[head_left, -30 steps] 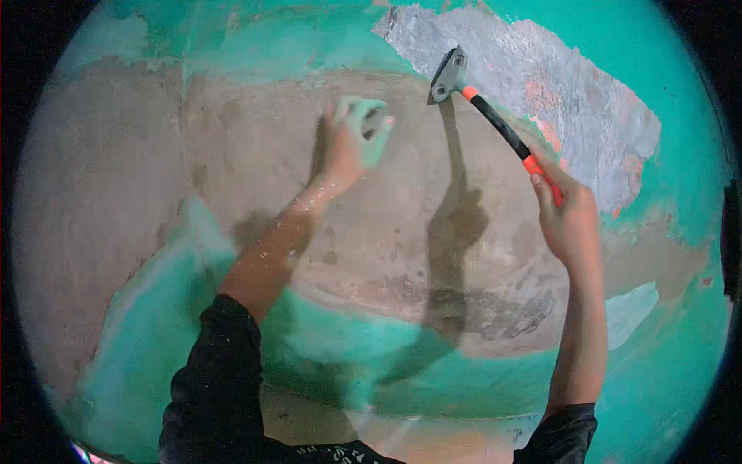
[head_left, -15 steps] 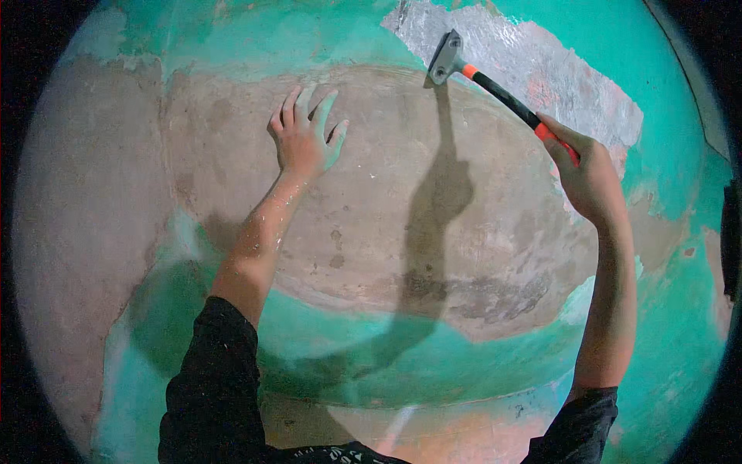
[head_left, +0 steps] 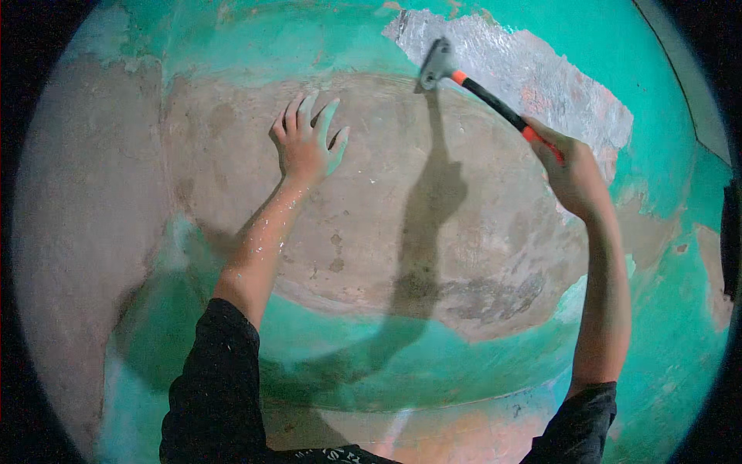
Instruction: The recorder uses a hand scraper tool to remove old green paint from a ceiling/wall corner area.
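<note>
My right hand [head_left: 570, 170] is wrapped round the orange-and-black handle of a long scraper [head_left: 495, 104]. Its grey metal head [head_left: 437, 63] meets the wall at the left edge of a whitish-silver patch [head_left: 533, 69], where green paint borders bare surface. Spread fingers and palm of my left hand [head_left: 308, 143] lie against the bare brownish wall [head_left: 371, 224], just below the upper green band; that hand holds nothing. Small white flecks stick to my left forearm [head_left: 267, 236].
Green paint [head_left: 371, 356] curves below the bare area, above a pale, orange-tinted strip [head_left: 464, 433]. More green covers the right side. A dark object [head_left: 729, 240] stands at the far right rim. Shadows of my arms and the scraper fall on the wall.
The scraper and my right hand have shifted slightly left and a little down in the picture. My left hand stays spread on the wall.
</note>
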{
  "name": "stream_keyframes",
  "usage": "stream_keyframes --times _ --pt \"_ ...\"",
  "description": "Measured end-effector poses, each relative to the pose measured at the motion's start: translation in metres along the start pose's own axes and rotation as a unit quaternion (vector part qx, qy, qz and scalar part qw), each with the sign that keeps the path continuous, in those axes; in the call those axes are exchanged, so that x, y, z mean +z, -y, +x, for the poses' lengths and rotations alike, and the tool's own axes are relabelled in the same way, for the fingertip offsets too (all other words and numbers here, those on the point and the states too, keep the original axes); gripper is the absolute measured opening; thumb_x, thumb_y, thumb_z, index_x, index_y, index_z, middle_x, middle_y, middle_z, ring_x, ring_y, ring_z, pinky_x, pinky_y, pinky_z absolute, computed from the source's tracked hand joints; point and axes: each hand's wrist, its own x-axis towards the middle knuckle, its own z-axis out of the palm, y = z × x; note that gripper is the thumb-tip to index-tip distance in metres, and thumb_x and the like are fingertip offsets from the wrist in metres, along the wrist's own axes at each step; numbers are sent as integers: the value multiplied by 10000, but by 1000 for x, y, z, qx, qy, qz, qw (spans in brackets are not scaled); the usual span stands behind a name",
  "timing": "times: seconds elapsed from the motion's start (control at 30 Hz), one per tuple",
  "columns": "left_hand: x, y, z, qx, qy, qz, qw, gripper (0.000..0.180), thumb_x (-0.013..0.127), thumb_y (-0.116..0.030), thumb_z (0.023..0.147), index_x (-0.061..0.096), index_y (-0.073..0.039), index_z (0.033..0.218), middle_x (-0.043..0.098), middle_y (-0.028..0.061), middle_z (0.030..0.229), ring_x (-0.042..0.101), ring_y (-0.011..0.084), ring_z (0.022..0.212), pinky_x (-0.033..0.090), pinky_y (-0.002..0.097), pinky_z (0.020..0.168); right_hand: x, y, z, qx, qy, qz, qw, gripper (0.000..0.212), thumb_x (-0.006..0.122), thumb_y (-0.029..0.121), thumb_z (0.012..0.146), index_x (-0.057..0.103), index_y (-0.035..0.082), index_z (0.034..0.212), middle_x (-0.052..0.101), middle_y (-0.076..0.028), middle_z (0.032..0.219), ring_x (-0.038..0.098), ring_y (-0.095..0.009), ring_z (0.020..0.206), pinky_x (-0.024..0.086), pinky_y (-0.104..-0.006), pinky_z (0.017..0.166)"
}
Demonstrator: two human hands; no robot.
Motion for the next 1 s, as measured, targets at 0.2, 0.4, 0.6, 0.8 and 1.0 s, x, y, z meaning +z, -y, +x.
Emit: stream_keyframes --times 0.2,0.4,0.6,0.8,1.0 --pt "-3 1 -2 2 11 0 1000 579 746 -431 899 616 -243 1430 470 97 1541 399 323 1443 307 551 1143 -17 10 3 50 0 5 999 343 637 235 1040 699 105 1352 744 -242 1140 748 -288 1046 538 -391 936" --pt "-2 2 1 8 10 -4 1000 591 751 -427 891 613 -235 1432 458 99 1554 394 327 1444 303 559 1150 -20 4 18 -20 10 -20 1000 382 639 215 1038 674 129 1408 741 -187 1269 710 -250 1172 520 -380 1010" --pt "-4 1 3 13 3 0 1000 601 762 -414 879 613 -231 1432 471 104 1538 407 330 1430 308 558 1147 -23 3 10 -4 21 -60 998 375 627 219 1042 677 120 1401 743 -192 1245 720 -232 1119 531 -382 975" --pt "-1 2 -1 6 8 -4 1000 619 765 -415 875 599 -239 1445 480 103 1529 414 330 1425 312 561 1143 -24 4 15 -23 -2 -114 993 360 632 272 1036 694 217 1386 749 -190 1177 747 -348 1027 550 -401 907" --pt "1 1 -1 3 6 -7 1000 618 759 -418 886 590 -250 1456 469 91 1548 399 333 1443 303 557 1143 -23 -3 18 -68 -11 -96 993 372 630 275 1030 689 212 1392 749 -194 1176 744 -349 1033 547 -414 921"
